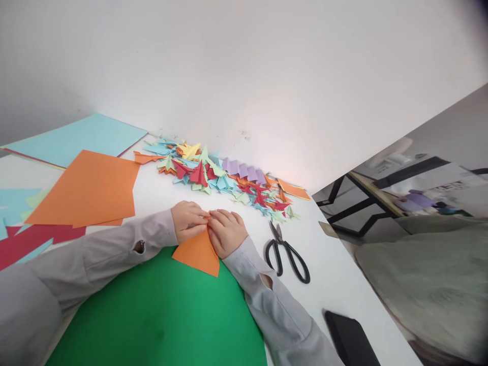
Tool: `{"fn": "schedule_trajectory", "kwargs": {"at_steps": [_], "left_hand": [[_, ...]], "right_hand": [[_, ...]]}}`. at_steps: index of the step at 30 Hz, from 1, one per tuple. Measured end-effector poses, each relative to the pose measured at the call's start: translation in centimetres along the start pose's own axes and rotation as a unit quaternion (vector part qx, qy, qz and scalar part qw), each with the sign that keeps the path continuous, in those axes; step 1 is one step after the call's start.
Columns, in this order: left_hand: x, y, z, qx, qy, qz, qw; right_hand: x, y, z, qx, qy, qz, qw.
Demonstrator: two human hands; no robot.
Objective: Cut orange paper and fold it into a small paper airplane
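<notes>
A partly folded sheet of orange paper (198, 255) lies over the far edge of a green sheet (163, 310). At its far end, the fingers of my left hand (188, 221) are closed on the paper from the left. My right hand (227, 231) presses and pinches the same end from the right, with its fingertips meeting those of the left. The paper's wide end spreads toward me, with a crease near its right side. My fingers hide the narrow end, so its fold cannot be made out.
Beyond my hands lies a heap of small folded paper shapes (198, 173) against the wall. Black-handled scissors (287, 254) rest at right, with a black phone-like object (351, 338) nearer me. Larger orange sheets (91, 188) and a light blue stack (87, 137) lie at left.
</notes>
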State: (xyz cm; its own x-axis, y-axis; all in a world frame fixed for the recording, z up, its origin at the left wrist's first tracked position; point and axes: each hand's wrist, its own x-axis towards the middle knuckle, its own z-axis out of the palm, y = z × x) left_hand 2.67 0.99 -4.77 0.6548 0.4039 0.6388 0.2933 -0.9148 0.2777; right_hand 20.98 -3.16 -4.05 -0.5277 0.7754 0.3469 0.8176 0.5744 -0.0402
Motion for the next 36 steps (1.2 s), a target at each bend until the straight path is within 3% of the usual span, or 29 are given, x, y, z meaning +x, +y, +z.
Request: {"fn": "schedule_trajectory", "kwargs": {"at_steps": [4, 13, 17, 23, 36], "left_hand": [[-0.3, -1.2, -0.3, -0.013, 0.003, 0.017, 1.0], [-0.3, -0.5, -0.1, 0.063, -0.02, 0.033, 0.997], [-0.4, -0.3, 0.0, 0.093, -0.035, 0.023, 0.995], [-0.6, 0.1, 0.0, 0.113, -0.049, 0.011, 0.992], [-0.4, 0.5, -0.1, 0.118, -0.089, -0.015, 0.989]], "right_hand": [[-0.1, -0.1, -0.1, 0.02, 0.002, 0.011, 1.0], [0.5, 2.5, 1.4, 0.101, 0.053, -0.027, 0.993], [1.2, 2.3, 1.0, 0.035, 0.065, -0.034, 0.997], [1.6, 1.6, -0.4, -0.089, 0.018, -0.073, 0.993], [1.6, 1.0, -0.8, -0.161, -0.036, -0.054, 0.985]]}}
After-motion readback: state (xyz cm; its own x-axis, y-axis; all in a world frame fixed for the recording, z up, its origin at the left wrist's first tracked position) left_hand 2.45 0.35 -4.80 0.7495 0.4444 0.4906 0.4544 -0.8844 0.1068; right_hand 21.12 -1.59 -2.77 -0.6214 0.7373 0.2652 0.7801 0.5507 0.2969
